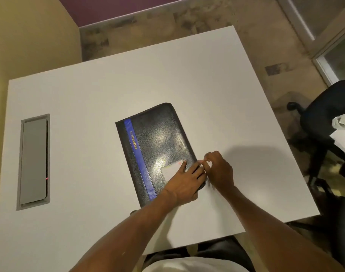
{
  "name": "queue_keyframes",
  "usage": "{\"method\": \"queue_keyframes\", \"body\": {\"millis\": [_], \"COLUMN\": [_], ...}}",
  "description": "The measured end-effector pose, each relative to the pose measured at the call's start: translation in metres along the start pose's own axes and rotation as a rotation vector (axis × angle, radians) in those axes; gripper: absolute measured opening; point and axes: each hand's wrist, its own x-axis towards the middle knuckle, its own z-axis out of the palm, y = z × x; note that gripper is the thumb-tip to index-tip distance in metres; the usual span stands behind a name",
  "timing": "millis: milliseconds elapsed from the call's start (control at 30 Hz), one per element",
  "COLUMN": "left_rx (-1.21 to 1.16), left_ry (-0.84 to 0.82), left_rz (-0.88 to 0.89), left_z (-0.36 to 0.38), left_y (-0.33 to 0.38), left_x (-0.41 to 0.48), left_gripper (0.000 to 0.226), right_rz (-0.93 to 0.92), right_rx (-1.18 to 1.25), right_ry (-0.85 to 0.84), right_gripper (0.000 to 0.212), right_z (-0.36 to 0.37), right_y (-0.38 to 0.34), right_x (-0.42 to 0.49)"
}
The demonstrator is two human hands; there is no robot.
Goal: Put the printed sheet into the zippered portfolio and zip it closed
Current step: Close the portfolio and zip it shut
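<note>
At portfolio's right edge, both hands meet.

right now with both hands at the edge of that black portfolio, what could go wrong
The right hand pinches at the right edge of the black leather-look portfolio with the blue stripe; the pull is hidden, so the zipper could snag. The left hand pins only the near corner, so the portfolio may slide across the smooth white table.

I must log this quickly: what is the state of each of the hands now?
Left hand: open, pressing flat on the portfolio.
Right hand: fingers pinched at the portfolio's right edge, probably on the zipper pull; the pull itself cannot be seen.
</note>
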Motion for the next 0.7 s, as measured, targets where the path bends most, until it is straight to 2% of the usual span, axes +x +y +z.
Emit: {"method": "queue_keyframes", "body": {"millis": [233,400,600,700], "left_rx": [0.023,0.047,0.043,0.027], "left_ry": [-0.017,0.016,-0.026,0.035], "left_rz": [0.002,0.018,0.062,0.096], "left_z": [0.004,0.014,0.024,0.029], "left_y": [0.001,0.003,0.000,-0.001], "left_x": [-0.004,-0.008,-0.005,-0.004], "left_gripper": [0.056,0.056,0.062,0.046], "right_rz": [-0.209,-0.202,-0.240,-0.260], "right_rx": [-0.019,-0.096,-0.155,-0.158], "right_ry": [0.022,-0.018,0.033,0.035], "right_gripper": [0.018,0.017,0.014,0.013], "right_z": [-0.006,-0.004,0.002,0.006], "right_y": [-0.037,-0.065,-0.088,-0.099], "right_x": [0.070,0.124,0.177,0.202]}}
